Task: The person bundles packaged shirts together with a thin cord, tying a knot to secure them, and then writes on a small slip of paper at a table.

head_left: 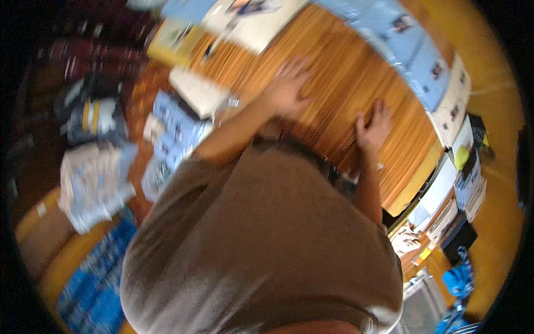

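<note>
Wood-grained and orange-brown, the table [339, 83] carries both of your hands, and neither holds anything. Your left hand [289, 83] lies flat on the bare boards with its fingers spread, near the middle of the tabletop; your right hand [374, 125] rests palm down nearer to you, fingers loosely apart, well apart from the left. A person in a brown shirt [261, 250] fills the lower half of the view, so the near edge of the table is hidden. The things nearest your left hand are a white box [199, 92] just off to its left and a large white sheet [250, 25] lying beyond it at the far edge; pale blue printed packs [400, 39] run along the right-hand rim of the table, and more blue packs [172, 131] lie by the white box. The picture is blurred, so finer detail cannot be told. As a judgement, you are between grasps: the hands are planted on the table, not yet reaching. A next move would call for lifting one palm clear and carrying it sideways to the white box or forward to the sheet, with the fingers opened wide enough to take a flat thing by its edge.
</note>
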Demonstrator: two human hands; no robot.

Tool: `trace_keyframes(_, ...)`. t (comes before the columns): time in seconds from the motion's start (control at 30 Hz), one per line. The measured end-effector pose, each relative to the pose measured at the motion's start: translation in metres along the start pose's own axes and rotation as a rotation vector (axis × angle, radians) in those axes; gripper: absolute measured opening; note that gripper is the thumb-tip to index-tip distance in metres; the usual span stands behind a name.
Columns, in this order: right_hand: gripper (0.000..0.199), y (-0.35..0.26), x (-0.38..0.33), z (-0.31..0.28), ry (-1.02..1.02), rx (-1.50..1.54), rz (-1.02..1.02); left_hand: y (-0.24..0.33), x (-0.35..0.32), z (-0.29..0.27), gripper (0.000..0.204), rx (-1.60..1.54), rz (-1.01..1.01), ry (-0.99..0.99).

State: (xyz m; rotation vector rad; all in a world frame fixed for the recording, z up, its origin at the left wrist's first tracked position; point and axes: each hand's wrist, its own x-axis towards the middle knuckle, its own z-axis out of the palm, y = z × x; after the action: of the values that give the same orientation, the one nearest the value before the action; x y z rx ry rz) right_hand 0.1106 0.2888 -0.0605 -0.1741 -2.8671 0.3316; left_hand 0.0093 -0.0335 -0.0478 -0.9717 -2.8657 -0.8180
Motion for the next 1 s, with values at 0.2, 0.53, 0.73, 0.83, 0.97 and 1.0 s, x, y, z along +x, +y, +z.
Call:
trace_keyframes(0.2,0.065,-0.043,-0.058,0.016,0.088,0.068,0.118,-0.008,-0.159,-0.037,0.044,-0.545,0.195,-0.059)
trace_keyframes(0.53,0.061,-0.212,-0.238,0.021,-0.218,0.185,0.021,-0.18,-0.748,0.064,0.037,-0.343,-0.738,-0.614)
trace_keyframes(0.73,0.069,-0.233,-0.316,0.043,-1.175,0.055,0.457,-0.157,-0.78,0.043,0.042,-0.785,-1.855,-0.331)
trace_keyframes(0.83,0.07,-0.203,-0.346,0.055,-1.075,0.184,0.476,-0.176,-0.758,0.072,0.049,-0.709,-1.371,-0.356)
trace_keyframes(0.97,0.061,-0.209,-0.355,0.054,-1.045,0.178,0.428,-0.174,-0.624,0.055,0.048,-0.83,-1.092,-0.16)
trace_keyframes(1.0,0.059,-0.21,-0.356,0.056,-1.036,0.175,0.419,-0.172,-0.604,0.052,0.048,-0.756,-0.985,-0.099)
